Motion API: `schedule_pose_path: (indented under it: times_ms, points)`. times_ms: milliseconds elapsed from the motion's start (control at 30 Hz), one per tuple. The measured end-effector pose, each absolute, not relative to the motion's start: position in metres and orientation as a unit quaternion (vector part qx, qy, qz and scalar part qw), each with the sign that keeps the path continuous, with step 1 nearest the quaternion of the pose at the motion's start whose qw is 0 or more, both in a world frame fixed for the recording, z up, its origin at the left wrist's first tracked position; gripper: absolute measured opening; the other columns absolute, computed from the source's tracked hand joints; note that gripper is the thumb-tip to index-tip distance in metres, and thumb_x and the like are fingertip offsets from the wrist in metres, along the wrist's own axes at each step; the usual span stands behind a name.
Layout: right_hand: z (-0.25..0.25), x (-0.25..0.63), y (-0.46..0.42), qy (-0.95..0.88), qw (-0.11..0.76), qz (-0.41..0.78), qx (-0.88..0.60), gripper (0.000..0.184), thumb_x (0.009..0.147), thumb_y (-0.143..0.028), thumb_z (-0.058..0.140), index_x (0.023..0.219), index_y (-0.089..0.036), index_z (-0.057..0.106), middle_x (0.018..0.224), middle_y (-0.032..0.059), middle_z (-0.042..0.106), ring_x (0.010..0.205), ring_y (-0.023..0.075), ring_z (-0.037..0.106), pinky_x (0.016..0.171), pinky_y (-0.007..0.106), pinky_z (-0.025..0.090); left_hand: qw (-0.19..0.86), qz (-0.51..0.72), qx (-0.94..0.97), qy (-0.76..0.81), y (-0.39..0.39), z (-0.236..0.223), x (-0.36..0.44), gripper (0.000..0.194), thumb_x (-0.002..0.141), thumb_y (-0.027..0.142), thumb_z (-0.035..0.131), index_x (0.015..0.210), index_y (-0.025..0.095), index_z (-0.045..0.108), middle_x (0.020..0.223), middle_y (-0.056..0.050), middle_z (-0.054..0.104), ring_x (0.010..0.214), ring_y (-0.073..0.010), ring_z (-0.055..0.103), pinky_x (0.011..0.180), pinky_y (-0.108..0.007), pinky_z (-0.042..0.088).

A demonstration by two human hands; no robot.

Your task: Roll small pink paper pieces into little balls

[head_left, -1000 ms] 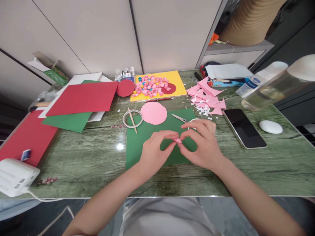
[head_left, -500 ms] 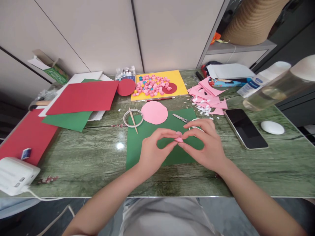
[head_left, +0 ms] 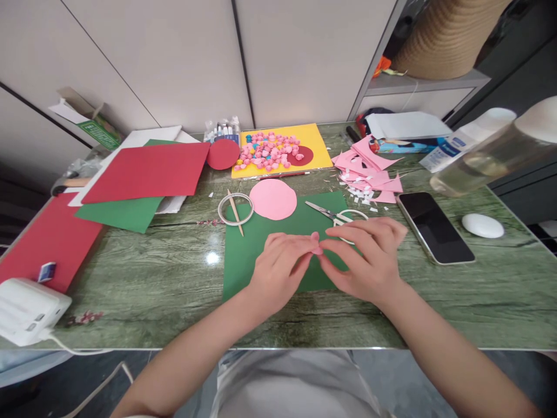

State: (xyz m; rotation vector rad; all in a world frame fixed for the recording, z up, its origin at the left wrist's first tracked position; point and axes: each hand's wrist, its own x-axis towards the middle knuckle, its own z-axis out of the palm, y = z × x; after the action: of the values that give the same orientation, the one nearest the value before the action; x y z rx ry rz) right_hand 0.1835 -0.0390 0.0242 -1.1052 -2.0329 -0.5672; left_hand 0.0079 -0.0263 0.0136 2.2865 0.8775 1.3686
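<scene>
Above the green sheet [head_left: 248, 261], my left hand [head_left: 278, 270] pinches a small curled piece of pink paper [head_left: 315, 244] between thumb and fingers. At the paper's right edge are the thumb and index fingertip of my right hand [head_left: 365, 258], closed on it, with the other fingers raised and spread. Scissors with white handles [head_left: 337, 217] lie just beyond my right hand, blades part open. A pink paper disc [head_left: 273, 199] rests at the far edge of the green sheet. Left of it, a roll of tape [head_left: 221, 210] lies around a pointed wooden stick [head_left: 235, 212].
Several small rolled paper pieces [head_left: 265, 152] sit on a yellow sheet [head_left: 319, 145]. Pink scraps [head_left: 369, 168], a phone [head_left: 435, 228], a white mouse [head_left: 482, 226] and a bottle [head_left: 474, 165] are to the right. Red sheets [head_left: 148, 171] and a white charger [head_left: 32, 310] are left.
My left fingers have folded closer together around the pink paper. My right hand has turned and shifted slightly right, uncovering the scissors' handles.
</scene>
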Motion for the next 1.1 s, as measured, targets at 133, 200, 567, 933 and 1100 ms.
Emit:
schedule_pose_path:
  times_ms: [133, 200, 567, 933, 1100]
  points:
    - [0.0242, 0.1852, -0.0406, -0.774, 0.394, -0.256, -0.424, 0.018, 0.072, -0.025, 0.075, 0.082, -0.027, 0.061, 0.080, -0.0045, 0.073, 0.076, 0.0189, 0.059, 0.077, 0.041, 0.037, 0.252, 0.491, 0.746, 0.372, -0.0314, 0.0157, 0.0100, 0.027, 0.079, 0.007, 0.063, 0.101, 0.023, 0.062, 0.095, -0.001, 0.074, 0.087, -0.0138, 0.069, 0.080, -0.028, 0.053]
    - [0.0248, 0.1863, -0.0413, -0.769, 0.399, -0.256, -0.429, 0.017, 0.072, -0.026, 0.075, 0.082, -0.029, 0.062, 0.078, -0.0060, 0.072, 0.074, 0.0181, 0.059, 0.076, 0.041, 0.036, 0.311, 0.499, 0.701, 0.403, -0.0337, 0.0167, 0.0114, 0.023, 0.078, 0.010, 0.065, 0.098, 0.023, 0.064, 0.093, -0.002, 0.073, 0.086, -0.0141, 0.069, 0.080, -0.027, 0.054]
    - [0.0281, 0.1868, -0.0416, -0.762, 0.423, -0.261, -0.416, 0.017, 0.069, -0.026, 0.079, 0.076, -0.027, 0.063, 0.071, -0.0072, 0.071, 0.072, 0.0155, 0.056, 0.072, 0.039, 0.035, 0.451, 0.547, 0.588, 0.388, -0.0356, 0.0175, 0.0155, 0.022, 0.074, 0.008, 0.069, 0.092, 0.019, 0.064, 0.091, -0.004, 0.072, 0.089, -0.0152, 0.069, 0.084, -0.029, 0.055]
    - [0.0277, 0.1856, -0.0419, -0.758, 0.447, -0.227, -0.417, 0.021, 0.066, -0.027, 0.081, 0.077, -0.025, 0.063, 0.070, -0.0062, 0.072, 0.070, 0.0153, 0.056, 0.070, 0.037, 0.037, 0.519, 0.569, 0.529, 0.357, -0.0341, 0.0213, 0.0160, 0.022, 0.070, 0.006, 0.072, 0.086, 0.018, 0.064, 0.086, -0.004, 0.075, 0.085, -0.0146, 0.071, 0.083, -0.026, 0.055]
    - [0.0269, 0.1846, -0.0425, -0.761, 0.448, -0.223, -0.414, 0.021, 0.065, -0.026, 0.081, 0.076, -0.025, 0.063, 0.071, -0.0070, 0.072, 0.071, 0.0151, 0.056, 0.070, 0.037, 0.037, 0.560, 0.582, 0.475, 0.349, -0.0319, 0.0185, 0.0171, 0.018, 0.072, 0.006, 0.071, 0.083, 0.019, 0.064, 0.082, 0.000, 0.075, 0.080, -0.0117, 0.072, 0.077, -0.021, 0.057]
